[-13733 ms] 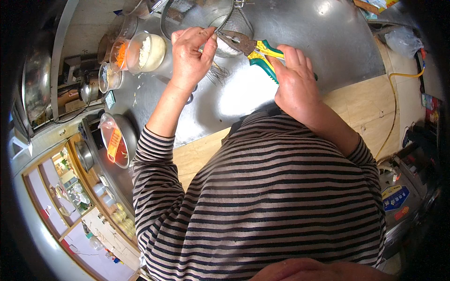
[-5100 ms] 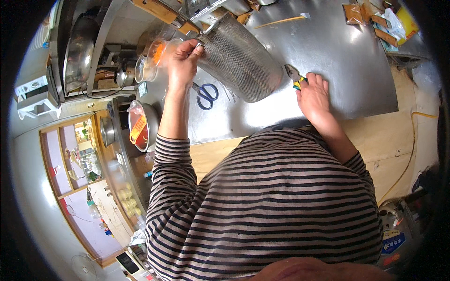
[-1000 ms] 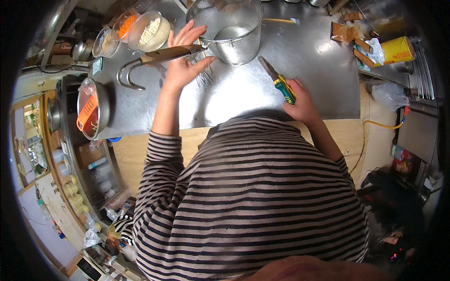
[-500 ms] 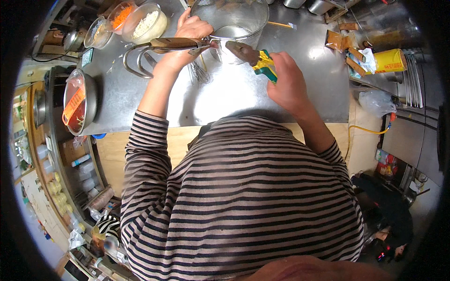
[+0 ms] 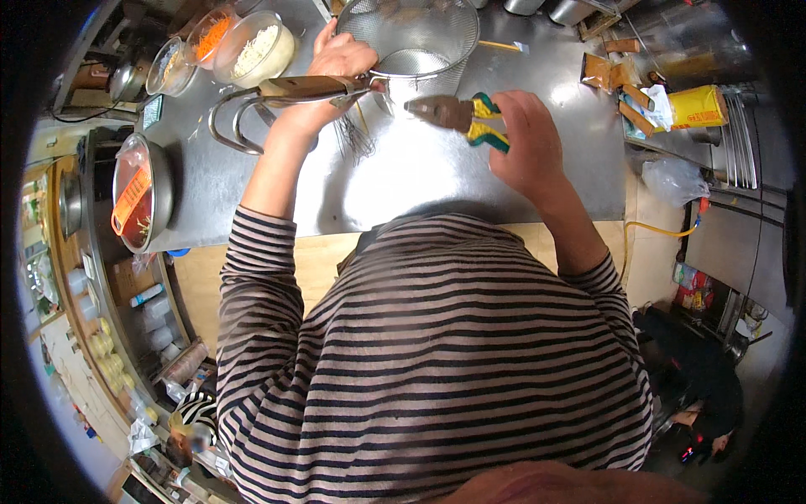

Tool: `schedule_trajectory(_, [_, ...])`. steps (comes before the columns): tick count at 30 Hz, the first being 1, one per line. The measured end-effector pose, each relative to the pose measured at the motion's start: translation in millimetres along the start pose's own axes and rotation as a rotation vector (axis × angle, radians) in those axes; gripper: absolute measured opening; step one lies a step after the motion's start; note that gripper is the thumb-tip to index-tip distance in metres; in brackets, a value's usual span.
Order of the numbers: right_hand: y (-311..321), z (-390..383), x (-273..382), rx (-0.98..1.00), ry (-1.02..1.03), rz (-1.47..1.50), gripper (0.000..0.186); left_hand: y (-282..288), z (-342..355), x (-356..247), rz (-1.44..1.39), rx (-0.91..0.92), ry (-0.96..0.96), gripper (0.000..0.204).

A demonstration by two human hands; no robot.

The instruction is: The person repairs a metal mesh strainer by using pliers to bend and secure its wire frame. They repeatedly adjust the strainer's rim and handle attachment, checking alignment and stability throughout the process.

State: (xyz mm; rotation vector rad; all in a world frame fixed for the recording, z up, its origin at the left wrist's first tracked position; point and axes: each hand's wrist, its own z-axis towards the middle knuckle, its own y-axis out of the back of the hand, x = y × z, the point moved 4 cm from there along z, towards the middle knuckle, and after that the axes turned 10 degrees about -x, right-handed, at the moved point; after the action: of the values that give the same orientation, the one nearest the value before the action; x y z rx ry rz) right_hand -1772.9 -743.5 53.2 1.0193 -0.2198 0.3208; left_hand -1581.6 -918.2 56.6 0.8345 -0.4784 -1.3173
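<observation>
My left hand (image 5: pixel 334 71) is closed on the wire-mesh strainer (image 5: pixel 411 29) where its wooden handle (image 5: pixel 298 85) joins the rim, index finger raised. The handle's metal hooks hang leftward above the steel table (image 5: pixel 567 160). My right hand (image 5: pixel 529 143) grips pliers (image 5: pixel 445 113) with yellow and green handles, their jaws pointing left, a little right of the handle joint; whether they touch anything is unclear. A wire bundle (image 5: pixel 355 141) lies under the strainer, and bowls of shredded orange food (image 5: pixel 214 35) and white food (image 5: pixel 256 52) stand at back left.
A steel bowl (image 5: pixel 159 197) with an orange grater sits at the left edge; a yellow packet (image 5: pixel 698 105) and wooden pieces at the right. A yellow hose (image 5: pixel 656 231) hangs beside the table. Other people appear at lower left (image 5: pixel 193 416) and lower right (image 5: pixel 705 382).
Since one second ago my left fingers have closed on the strainer and my right hand has raised the pliers. In the last half second the pliers have drawn slightly rightward and down.
</observation>
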Motion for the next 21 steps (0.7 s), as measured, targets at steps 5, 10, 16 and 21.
schedule_trajectory(5, [-14, 6, -6, 0.103, -0.036, -0.114, 0.048, -3, 1, 0, 0.022, 0.035, 0.012, 0.037])
schedule_trajectory(10, [-5, -1, -7, -0.233, 0.194, -0.064, 0.044, -1, 0, 3, 0.007, 0.08, 0.051, 0.037])
schedule_trajectory(16, [-32, -1, -28, 0.05, 0.047, -0.243, 0.061, -3, 4, 4, 0.029, 0.03, 0.02, 0.039])
schedule_trajectory(21, [-30, -3, -24, -0.21, 0.177, -0.046, 0.048, -3, 3, 5, 0.01, 0.08, 0.031, 0.03])
